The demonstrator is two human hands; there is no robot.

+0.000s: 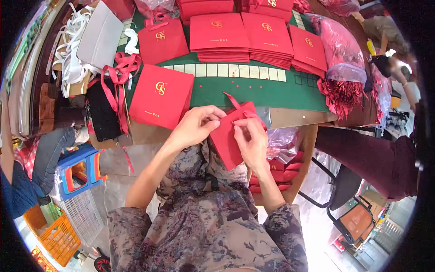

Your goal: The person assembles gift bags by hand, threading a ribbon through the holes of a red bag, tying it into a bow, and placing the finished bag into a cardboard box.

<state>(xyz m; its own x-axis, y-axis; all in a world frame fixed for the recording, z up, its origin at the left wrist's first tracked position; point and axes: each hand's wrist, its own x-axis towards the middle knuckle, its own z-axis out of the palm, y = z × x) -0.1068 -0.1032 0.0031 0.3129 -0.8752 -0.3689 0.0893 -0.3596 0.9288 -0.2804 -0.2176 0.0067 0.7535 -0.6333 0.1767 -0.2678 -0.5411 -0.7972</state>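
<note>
Curling over the red bag (228, 144), left hand (195, 125) and right hand (252, 141), fingers (214, 110) narrowly parted.

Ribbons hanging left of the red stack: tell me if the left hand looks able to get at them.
Probably yes. The left hand is busy at the packet, and the stack lies between it and the ribbons, but looks flat enough to pass over.
</note>
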